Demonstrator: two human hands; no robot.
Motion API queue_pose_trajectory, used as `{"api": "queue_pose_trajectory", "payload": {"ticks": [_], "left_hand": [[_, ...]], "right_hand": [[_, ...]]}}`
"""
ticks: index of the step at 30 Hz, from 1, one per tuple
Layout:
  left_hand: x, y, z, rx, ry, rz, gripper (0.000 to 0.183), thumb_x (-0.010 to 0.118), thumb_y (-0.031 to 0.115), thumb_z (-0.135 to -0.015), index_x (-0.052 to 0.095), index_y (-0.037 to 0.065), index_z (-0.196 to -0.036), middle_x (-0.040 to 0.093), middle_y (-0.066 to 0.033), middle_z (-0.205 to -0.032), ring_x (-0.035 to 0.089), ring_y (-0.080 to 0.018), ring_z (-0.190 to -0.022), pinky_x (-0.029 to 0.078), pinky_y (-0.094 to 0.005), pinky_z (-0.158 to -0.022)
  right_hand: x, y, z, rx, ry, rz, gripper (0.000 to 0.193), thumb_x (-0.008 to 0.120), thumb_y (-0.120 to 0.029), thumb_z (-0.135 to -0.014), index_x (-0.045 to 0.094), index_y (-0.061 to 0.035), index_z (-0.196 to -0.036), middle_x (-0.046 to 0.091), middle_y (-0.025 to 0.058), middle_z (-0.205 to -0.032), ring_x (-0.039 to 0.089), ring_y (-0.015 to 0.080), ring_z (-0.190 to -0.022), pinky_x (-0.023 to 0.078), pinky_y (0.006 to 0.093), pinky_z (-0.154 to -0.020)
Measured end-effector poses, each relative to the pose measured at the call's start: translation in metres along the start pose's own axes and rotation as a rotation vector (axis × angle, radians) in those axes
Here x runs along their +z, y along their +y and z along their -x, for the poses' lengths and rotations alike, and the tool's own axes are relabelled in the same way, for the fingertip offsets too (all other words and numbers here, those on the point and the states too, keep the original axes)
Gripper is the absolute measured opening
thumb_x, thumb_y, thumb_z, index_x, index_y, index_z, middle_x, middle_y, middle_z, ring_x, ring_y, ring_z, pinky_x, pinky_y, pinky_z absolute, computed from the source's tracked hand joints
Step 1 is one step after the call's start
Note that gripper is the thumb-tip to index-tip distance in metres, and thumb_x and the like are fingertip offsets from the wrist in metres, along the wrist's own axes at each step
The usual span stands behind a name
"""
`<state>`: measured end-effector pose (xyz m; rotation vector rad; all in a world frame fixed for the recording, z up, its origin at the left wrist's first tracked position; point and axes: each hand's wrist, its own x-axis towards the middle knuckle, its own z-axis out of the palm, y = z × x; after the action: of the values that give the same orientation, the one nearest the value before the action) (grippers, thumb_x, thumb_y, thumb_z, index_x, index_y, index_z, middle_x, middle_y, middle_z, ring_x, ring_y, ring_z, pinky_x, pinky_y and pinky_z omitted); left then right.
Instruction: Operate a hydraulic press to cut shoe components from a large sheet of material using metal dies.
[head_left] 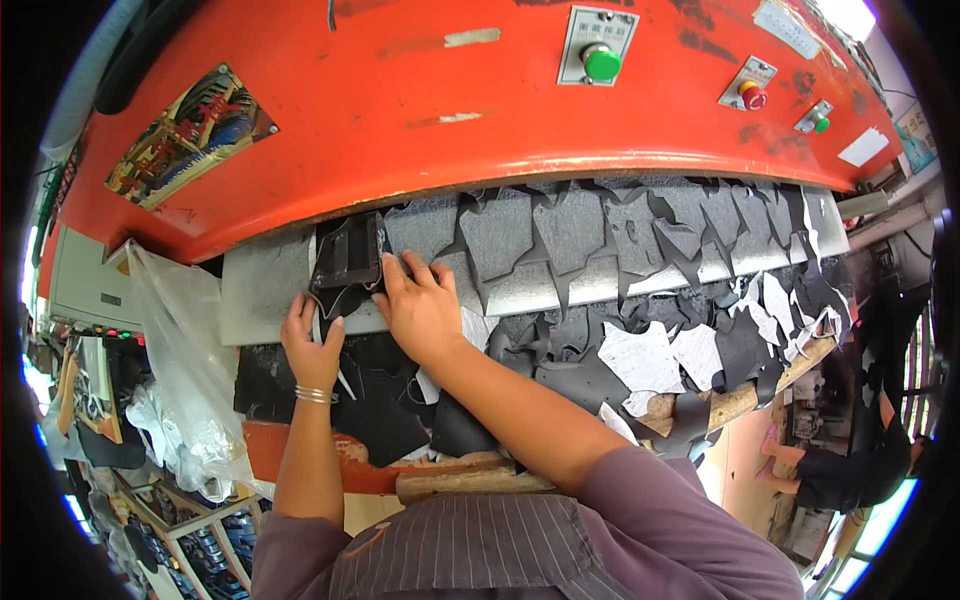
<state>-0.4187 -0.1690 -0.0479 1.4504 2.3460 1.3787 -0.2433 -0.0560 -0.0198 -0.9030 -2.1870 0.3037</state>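
Note:
A black metal cutting die (350,255) with crossbars lies at the left of the dark sheet on the pale cutting board (265,290). My left hand (314,345) holds its near-left edge, with thumb and fingers on either side of the corner. Against the die's right edge rests my right hand (422,308), its fingers spread and stretched forward over the sheet. The sheet (500,235) runs to the right in a row of jagged grey shapes and gaps. Below my hands are black cut pieces (380,415); the undersides of my fingers are hidden.
A red press head (400,110) spans the far side, with a green button (601,63) and a red knob (753,95). Black and white scraps (640,358) pile up at near right. Clear plastic (180,330) hangs at left. Another person (850,470) is at far right.

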Motion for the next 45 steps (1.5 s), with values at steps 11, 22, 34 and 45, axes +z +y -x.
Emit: {"api": "queue_pose_trajectory", "payload": {"ticks": [11,22,34,45], "left_hand": [[0.010,0.152,0.031,0.105,-0.105,0.209,0.037,0.073,0.020,-0.077,0.061,0.005,-0.109,0.062,-0.0138,-0.110,0.058,-0.0297,-0.108,0.045,-0.0412,-0.094],[0.062,0.391,-0.041,0.841,-0.361,-0.136,0.015,0.059,0.020,-0.079,0.068,0.008,-0.078,0.065,-0.0111,-0.072,0.066,-0.0293,-0.067,0.052,-0.0441,-0.061],[0.044,0.329,0.019,0.611,-0.283,0.562,0.022,0.057,0.025,-0.087,0.061,0.006,-0.075,0.063,-0.0117,-0.077,0.061,-0.0322,-0.081,0.049,-0.0431,-0.073],[0.030,0.364,0.026,0.693,-0.414,0.565,0.024,0.058,0.027,-0.086,0.063,0.005,-0.077,0.061,-0.0110,-0.076,0.059,-0.0313,-0.080,0.048,-0.0443,-0.072]], "right_hand": [[-0.237,0.108,0.038,0.133,0.356,-0.387,0.061,0.065,-0.008,-0.081,0.042,0.0001,-0.138,0.043,0.0154,-0.142,0.043,0.0310,-0.128,0.030,0.0431,-0.109],[-0.522,0.313,-0.043,0.769,1.001,0.424,0.084,0.021,-0.062,-0.095,0.038,0.0108,-0.133,0.037,0.0323,-0.138,0.029,0.0409,-0.133,0.022,0.0467,-0.111],[-0.537,0.333,-0.025,0.643,0.819,0.496,0.088,0.028,-0.064,-0.093,0.032,0.0128,-0.136,0.033,0.0361,-0.139,0.032,0.0432,-0.132,0.026,0.0521,-0.108],[-0.583,0.383,-0.038,0.656,0.882,0.775,0.051,0.026,-0.037,-0.101,0.042,-0.0035,-0.137,0.050,0.0256,-0.130,0.052,0.0446,-0.112,0.041,0.0492,-0.096]]}}
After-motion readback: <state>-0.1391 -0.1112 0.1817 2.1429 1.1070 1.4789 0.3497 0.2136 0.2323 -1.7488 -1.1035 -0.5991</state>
